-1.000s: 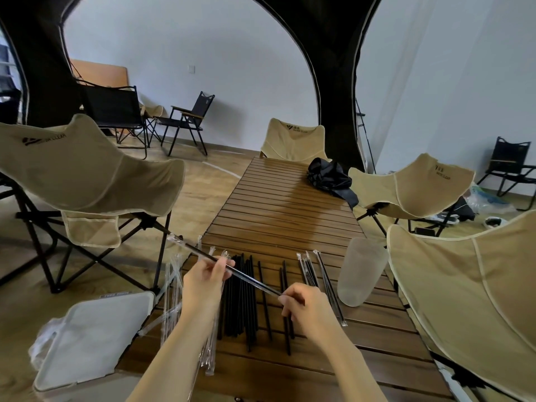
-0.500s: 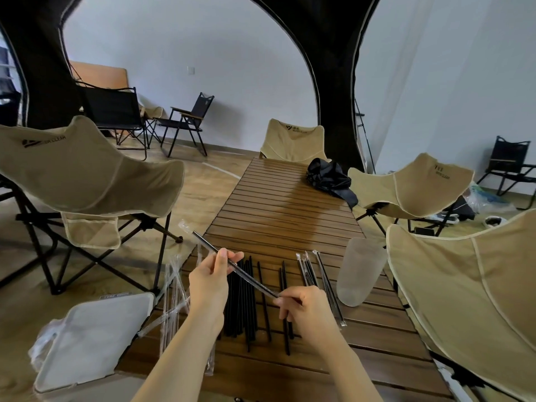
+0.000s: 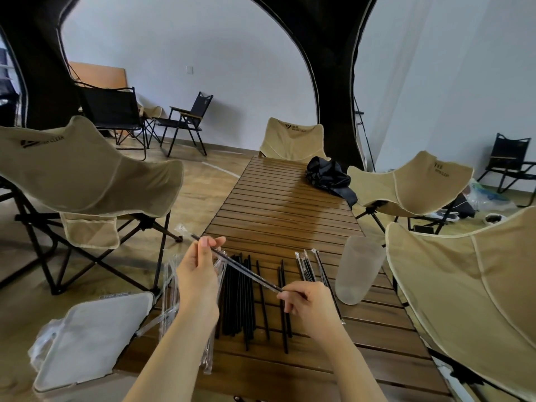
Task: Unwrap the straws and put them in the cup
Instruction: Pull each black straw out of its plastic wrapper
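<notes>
Since a second ago, our left grip [image 3: 197, 277] has been creeping up the black drinking straw in a clear plastic sleeve [image 3: 249, 270]. The sleeve's sealed far tip is now sitting higher. Our right grip [image 3: 310, 303] has barely shifted, and the cup and the piles are lying as they were.

Both grips are bare hands, and both are closing on this one straw. The left is pinching it between thumb and fingertips near the far end; the right is pinching the near end. We are holding it slanted in the air above the slatted brown wooden surface [image 3: 284, 204]. We judge the two ends are being held apart so the sleeve can be drawn off lengthwise.

Bare black straws [image 3: 236, 300] are lying in a loose bundle on the surface under our hands, with a few strays just beside it. They are already stripped but not yet in the cup. A few more sleeved straws [image 3: 304, 265] are waiting between that bundle and the tall frosted translucent plastic cup [image 3: 358, 274], which is standing to the right, within reach of the right grip. Through its cloudy wall we are seeing no straw inside.

Empty clear sleeves [image 3: 169, 285] are piling up at the surface's left edge, beside the white lidded container [image 3: 90, 335]. We take it the left side is serving for waste and the right for finished work.

Stripping seems well along; loading the cup is still ahead.
</notes>
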`<state>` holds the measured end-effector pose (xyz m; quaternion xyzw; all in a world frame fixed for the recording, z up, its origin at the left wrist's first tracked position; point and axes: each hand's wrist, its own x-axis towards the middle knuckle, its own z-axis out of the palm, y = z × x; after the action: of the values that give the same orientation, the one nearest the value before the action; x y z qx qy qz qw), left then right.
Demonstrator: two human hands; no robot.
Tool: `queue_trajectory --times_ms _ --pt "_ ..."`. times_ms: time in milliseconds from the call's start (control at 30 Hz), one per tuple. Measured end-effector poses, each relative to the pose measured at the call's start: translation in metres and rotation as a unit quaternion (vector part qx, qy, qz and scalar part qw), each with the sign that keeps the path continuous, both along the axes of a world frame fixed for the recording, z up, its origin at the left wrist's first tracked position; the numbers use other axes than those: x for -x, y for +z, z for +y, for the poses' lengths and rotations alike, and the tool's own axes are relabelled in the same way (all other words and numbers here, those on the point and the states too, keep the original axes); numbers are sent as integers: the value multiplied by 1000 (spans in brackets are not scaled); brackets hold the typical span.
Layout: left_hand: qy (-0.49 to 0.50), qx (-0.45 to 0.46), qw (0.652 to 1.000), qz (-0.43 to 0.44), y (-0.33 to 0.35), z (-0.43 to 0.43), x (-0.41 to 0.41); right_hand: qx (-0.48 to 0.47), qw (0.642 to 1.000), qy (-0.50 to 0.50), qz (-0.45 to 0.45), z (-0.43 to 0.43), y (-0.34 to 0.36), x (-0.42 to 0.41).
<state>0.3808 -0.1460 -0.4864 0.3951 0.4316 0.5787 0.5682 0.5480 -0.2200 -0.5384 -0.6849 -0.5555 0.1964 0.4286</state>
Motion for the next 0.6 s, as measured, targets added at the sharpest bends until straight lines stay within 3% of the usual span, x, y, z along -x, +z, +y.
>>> queue_trajectory --times_ms 600 --pt "-42 -18 998 33 -13 -19 -32 -3 1000 -7 22 0 2 4"
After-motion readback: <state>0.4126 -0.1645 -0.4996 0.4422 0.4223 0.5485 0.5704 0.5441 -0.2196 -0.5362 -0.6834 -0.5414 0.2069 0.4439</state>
